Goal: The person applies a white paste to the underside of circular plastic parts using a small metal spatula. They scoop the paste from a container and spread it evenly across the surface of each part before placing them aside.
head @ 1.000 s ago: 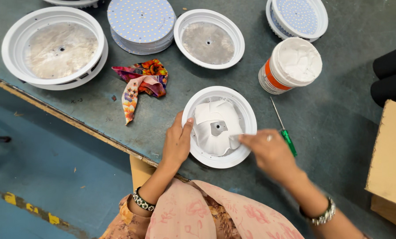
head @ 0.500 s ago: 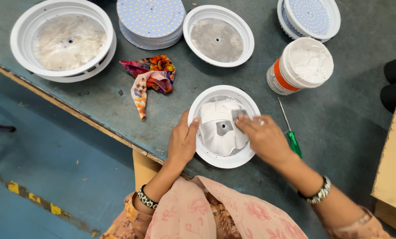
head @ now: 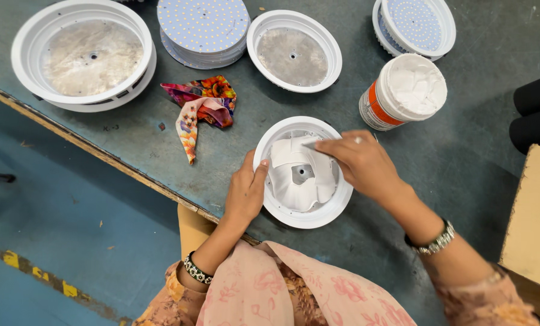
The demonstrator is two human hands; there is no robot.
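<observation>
Round white housing (head: 304,172) sits near the tabletop (head: 475,181) edge, a crumpled white sheet (head: 297,175) pressed inside it. Left hand (head: 244,192) steadies the rim, fingers loosely curled against it. Right hand (head: 359,162) lies flat on the sheet, fingers (head: 321,145) nearly straight, gripping nothing. Smoothing outward from the centre hole should seat it evenly, I judge. Beyond stands a white tub (head: 406,90).

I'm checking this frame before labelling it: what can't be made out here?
Head view only:
- Right hand hides its fingertips' contact with the white paste inside the round white housing.
- Screwdriver: hidden under that hand.
- Cardboard box: cut by the right edge.
- Left hand covers the housing's near rim.
</observation>
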